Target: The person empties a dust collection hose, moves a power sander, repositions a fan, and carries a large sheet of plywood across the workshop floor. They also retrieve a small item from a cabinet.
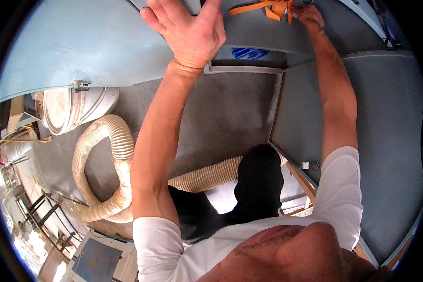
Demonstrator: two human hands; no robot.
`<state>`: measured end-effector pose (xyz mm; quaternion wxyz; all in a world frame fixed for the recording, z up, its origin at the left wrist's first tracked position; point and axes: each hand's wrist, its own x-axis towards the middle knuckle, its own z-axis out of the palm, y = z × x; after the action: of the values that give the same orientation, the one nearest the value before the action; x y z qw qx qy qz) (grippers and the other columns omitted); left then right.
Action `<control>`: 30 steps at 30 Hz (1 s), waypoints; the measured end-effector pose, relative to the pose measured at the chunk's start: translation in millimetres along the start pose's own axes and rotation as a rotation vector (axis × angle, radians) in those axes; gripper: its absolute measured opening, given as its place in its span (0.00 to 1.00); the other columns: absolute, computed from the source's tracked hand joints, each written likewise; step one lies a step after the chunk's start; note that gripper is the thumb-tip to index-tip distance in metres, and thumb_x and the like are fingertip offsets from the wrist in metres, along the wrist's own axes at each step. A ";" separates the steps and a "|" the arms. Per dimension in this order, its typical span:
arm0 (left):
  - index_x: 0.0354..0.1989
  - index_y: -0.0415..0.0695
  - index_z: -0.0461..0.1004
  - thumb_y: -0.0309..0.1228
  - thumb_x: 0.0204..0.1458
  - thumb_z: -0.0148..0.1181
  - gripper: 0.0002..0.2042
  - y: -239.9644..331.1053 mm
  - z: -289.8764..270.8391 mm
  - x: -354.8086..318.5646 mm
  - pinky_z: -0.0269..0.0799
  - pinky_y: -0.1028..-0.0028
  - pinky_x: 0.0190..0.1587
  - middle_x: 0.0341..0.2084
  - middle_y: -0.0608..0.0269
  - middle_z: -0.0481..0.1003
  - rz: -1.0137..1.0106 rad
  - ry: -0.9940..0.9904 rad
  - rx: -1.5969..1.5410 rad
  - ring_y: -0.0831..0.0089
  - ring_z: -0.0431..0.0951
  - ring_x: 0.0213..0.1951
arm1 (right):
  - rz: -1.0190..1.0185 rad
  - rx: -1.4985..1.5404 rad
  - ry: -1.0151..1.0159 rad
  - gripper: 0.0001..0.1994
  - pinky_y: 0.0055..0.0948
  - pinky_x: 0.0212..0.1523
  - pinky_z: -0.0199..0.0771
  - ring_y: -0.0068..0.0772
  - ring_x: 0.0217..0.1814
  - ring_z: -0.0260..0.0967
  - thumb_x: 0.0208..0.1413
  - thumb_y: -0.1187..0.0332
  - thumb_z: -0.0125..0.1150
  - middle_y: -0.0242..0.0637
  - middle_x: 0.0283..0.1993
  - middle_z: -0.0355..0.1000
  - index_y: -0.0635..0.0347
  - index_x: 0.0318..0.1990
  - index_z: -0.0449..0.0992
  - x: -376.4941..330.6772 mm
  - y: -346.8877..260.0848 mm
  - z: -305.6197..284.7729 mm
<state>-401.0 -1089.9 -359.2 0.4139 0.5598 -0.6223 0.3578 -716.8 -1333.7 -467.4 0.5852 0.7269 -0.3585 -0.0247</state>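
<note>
At the top of the view my left hand (190, 37) is raised with its fingers apart, holding nothing I can see. It overlaps the edge of a light blue-grey panel (113, 42); whether it touches the panel I cannot tell. My right hand (310, 18) is stretched far up to the right, inside a grey metal cabinet (380, 113). Its fingers are curled closed beside a small white piece, and what they hold is too hidden to name. Just left of that hand hangs an orange strap (277, 8), loosely bundled.
Blue gloves or cloth (250, 53) lie in a recess below the strap. A ribbed cream hose (105, 136) loops over the floor on the left and passes by my legs. Behind it lies a white drum (63, 110). A latch (81, 85) sits on the panel's lower edge.
</note>
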 end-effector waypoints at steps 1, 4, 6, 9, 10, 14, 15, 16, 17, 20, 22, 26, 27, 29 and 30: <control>0.44 0.55 0.75 0.30 0.42 0.56 0.17 -0.1 2.2 -1.1 0.35 0.45 0.60 0.61 0.29 0.43 -0.002 0.010 0.001 0.35 0.43 0.62 | -0.081 -0.285 0.061 0.08 0.30 0.14 0.62 0.31 0.14 0.58 0.50 0.66 0.52 0.34 0.18 0.63 0.62 0.29 0.69 -1.0 1.1 5.6; 0.43 0.56 0.76 0.30 0.42 0.56 0.17 1.2 4.7 -3.4 0.32 0.47 0.61 0.62 0.30 0.42 -0.028 0.014 -0.015 0.35 0.42 0.62 | -0.201 -0.889 0.237 0.08 0.30 0.13 0.61 0.29 0.13 0.57 0.50 0.66 0.52 0.34 0.18 0.63 0.63 0.31 0.70 -0.9 -0.6 14.0; 0.43 0.57 0.76 0.30 0.42 0.56 0.17 2.2 6.5 -4.7 0.32 0.48 0.62 0.62 0.31 0.41 -0.020 0.032 -0.002 0.36 0.42 0.63 | -0.238 -1.089 0.305 0.09 0.30 0.12 0.61 0.28 0.12 0.56 0.49 0.67 0.52 0.34 0.18 0.63 0.64 0.32 0.70 -2.2 0.4 12.6; 0.44 0.57 0.76 0.30 0.42 0.56 0.17 0.1 7.9 -8.3 0.31 0.49 0.62 0.63 0.32 0.41 -0.027 0.053 0.003 0.37 0.42 0.63 | -0.258 -1.237 0.370 0.10 0.29 0.10 0.60 0.26 0.11 0.55 0.48 0.67 0.52 0.34 0.17 0.63 0.65 0.34 0.71 -0.9 1.0 7.4; 0.44 0.57 0.76 0.30 0.42 0.56 0.17 -0.1 8.5 -8.4 0.31 0.50 0.62 0.63 0.32 0.41 -0.030 0.060 0.001 0.38 0.42 0.63 | -0.262 -1.271 0.381 0.10 0.29 0.10 0.60 0.25 0.11 0.55 0.48 0.67 0.52 0.34 0.17 0.63 0.66 0.34 0.71 0.4 2.5 6.7; 0.44 0.57 0.76 0.30 0.41 0.56 0.18 4.3 5.4 -6.0 0.32 0.50 0.62 0.62 0.33 0.44 -0.041 0.026 -0.040 0.39 0.43 0.63 | -0.282 -1.346 0.412 0.12 0.28 0.08 0.59 0.22 0.09 0.53 0.47 0.68 0.52 0.33 0.17 0.63 0.67 0.37 0.72 -1.2 12.1 -3.6; 0.44 0.57 0.75 0.30 0.41 0.56 0.18 0.6 4.9 -6.3 0.32 0.50 0.62 0.62 0.33 0.45 -0.037 0.040 -0.029 0.39 0.44 0.63 | -0.305 -1.292 0.458 0.13 0.27 0.08 0.59 0.22 0.08 0.52 0.48 0.68 0.51 0.34 0.17 0.63 0.67 0.37 0.72 7.6 14.4 -17.3; 0.44 0.57 0.75 0.30 0.41 0.56 0.18 -3.0 5.2 -7.3 0.32 0.50 0.62 0.62 0.33 0.45 -0.032 0.054 -0.021 0.39 0.44 0.63 | -0.284 -1.270 0.486 0.12 0.26 0.08 0.58 0.22 0.08 0.52 0.48 0.68 0.50 0.34 0.17 0.63 0.67 0.37 0.72 16.3 15.6 -33.5; 0.44 0.57 0.75 0.30 0.41 0.56 0.18 -5.9 4.6 -8.5 0.32 0.50 0.62 0.61 0.33 0.46 -0.042 0.053 -0.016 0.39 0.44 0.63 | -0.262 -1.247 0.516 0.12 0.26 0.08 0.58 0.22 0.08 0.52 0.49 0.68 0.49 0.34 0.16 0.63 0.67 0.36 0.72 25.7 16.3 -51.1; 0.43 0.57 0.75 0.31 0.40 0.56 0.17 -1.0 0.7 -5.7 0.34 0.50 0.62 0.61 0.33 0.48 -0.064 0.020 -0.037 0.39 0.46 0.62 | -0.293 -1.310 0.465 0.13 0.25 0.08 0.57 0.22 0.08 0.53 0.50 0.70 0.46 0.34 0.14 0.61 0.66 0.41 0.70 18.2 23.9 -42.1; 0.43 0.57 0.75 0.32 0.40 0.56 0.18 5.7 -4.7 -1.7 0.35 0.50 0.62 0.60 0.34 0.49 -0.086 -0.040 -0.056 0.40 0.48 0.62 | -0.348 -1.400 0.390 0.16 0.25 0.08 0.57 0.23 0.09 0.54 0.51 0.72 0.43 0.34 0.12 0.59 0.66 0.46 0.69 -1.2 37.9 -15.4; 0.45 0.57 0.74 0.33 0.40 0.56 0.19 5.7 -8.0 0.6 0.42 0.49 0.60 0.60 0.38 0.51 -0.101 -0.057 -0.068 0.42 0.51 0.61 | 0.248 -0.326 0.036 0.15 0.31 0.16 0.61 0.31 0.15 0.57 0.53 0.66 0.47 0.37 0.18 0.61 0.62 0.47 0.68 4.8 44.5 -30.5; 0.45 0.57 0.74 0.33 0.40 0.56 0.19 -2.3 -11.2 -3.9 0.43 0.49 0.60 0.60 0.39 0.51 -0.107 -0.071 -0.043 0.42 0.51 0.61 | 0.734 -0.132 -0.013 0.16 0.35 0.25 0.66 0.36 0.23 0.62 0.53 0.62 0.50 0.41 0.25 0.65 0.61 0.46 0.69 34.7 23.6 -55.2; 0.45 0.57 0.73 0.33 0.40 0.56 0.19 -5.6 -15.7 -4.6 0.44 0.48 0.60 0.60 0.40 0.52 -0.108 -0.079 -0.060 0.43 0.52 0.60 | 0.365 0.688 -0.662 0.19 0.42 0.44 0.70 0.47 0.46 0.70 0.52 0.52 0.52 0.46 0.43 0.73 0.56 0.41 0.75 30.0 74.4 -72.7; 0.46 0.57 0.73 0.33 0.40 0.56 0.19 -0.9 -17.0 -0.3 0.45 0.48 0.60 0.60 0.40 0.52 -0.103 -0.089 -0.104 0.43 0.52 0.60 | 0.383 0.672 -0.652 0.18 0.42 0.46 0.69 0.47 0.50 0.69 0.51 0.54 0.53 0.46 0.44 0.73 0.57 0.43 0.75 15.5 89.6 -68.2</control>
<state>-398.1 -1074.4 -352.6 0.4319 0.5843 -0.6284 0.2780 -718.3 -1290.6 -362.3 0.1707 0.7507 -0.6377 -0.0259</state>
